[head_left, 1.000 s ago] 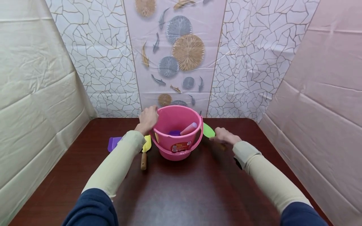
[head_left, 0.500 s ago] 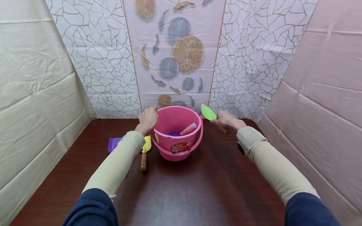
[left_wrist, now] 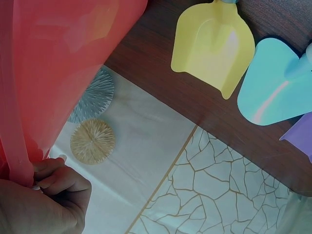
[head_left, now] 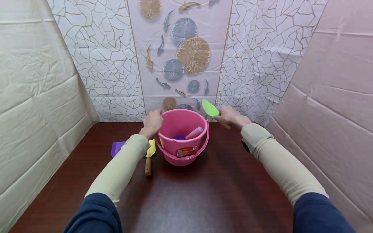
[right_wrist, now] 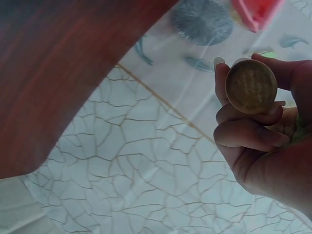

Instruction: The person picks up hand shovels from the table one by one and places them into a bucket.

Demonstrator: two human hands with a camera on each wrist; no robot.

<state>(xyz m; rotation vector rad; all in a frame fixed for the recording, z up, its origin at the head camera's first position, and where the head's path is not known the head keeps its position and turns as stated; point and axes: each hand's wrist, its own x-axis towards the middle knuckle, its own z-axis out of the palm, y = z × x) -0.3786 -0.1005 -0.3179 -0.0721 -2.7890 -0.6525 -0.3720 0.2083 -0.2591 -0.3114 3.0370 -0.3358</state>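
Observation:
A pink bucket (head_left: 172, 149) stands upright on the table, its carrying handle hanging down over the front. My left hand (head_left: 153, 123) grips the left side of its rim; in the left wrist view the fingers (left_wrist: 62, 175) curl at the rim. Inside the bucket lie something purple (head_left: 179, 137) and a pale pink rod-like handle (head_left: 194, 133). My right hand (head_left: 230, 116) holds a green toy trowel (head_left: 210, 107) by its wooden handle, raised beside the bucket's right rim with the blade tilted up to the left. The right wrist view shows the round handle end (right_wrist: 251, 87) between the fingers.
Left of the bucket lies a yellow toy shovel (head_left: 148, 165) with a wooden handle. A light blue shovel (left_wrist: 268, 83) and a purple one (head_left: 116, 148) lie further left, partly behind the left forearm. A patterned cloth wall (head_left: 250, 64) rises behind the dark red table (head_left: 186, 200).
My right hand has lifted the green trowel from beside the bucket and brought it up and slightly left, near the rim. The left hand and bucket have stayed in place.

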